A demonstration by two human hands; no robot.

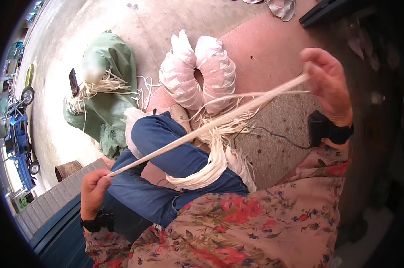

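Observation:
A pale cream strip [211, 125], which looks like several flat strands together, stretches taut across my lap. My left hand [95, 187] is closed in a pinch on its lower left end. At the upper right, the fingers of my right hand [329, 85] curl at the strip's other end, slightly smeared by motion. Over my blue-jeaned leg lies a thick bundle of loose cream strands [208, 172], beneath the strip. Beyond my knees a white wrapped coil [197, 73], bent like a horseshoe, rests on the floor with strands trailing near it.
To the left stands a green sack [117, 58] with more cream strands [95, 89] and a dark phone [73, 82] on it. A rusty bucket [68, 170] sits near a grey ledge. A blue vehicle [20, 152] is farther left. A dark cable runs from my right wristband [327, 128].

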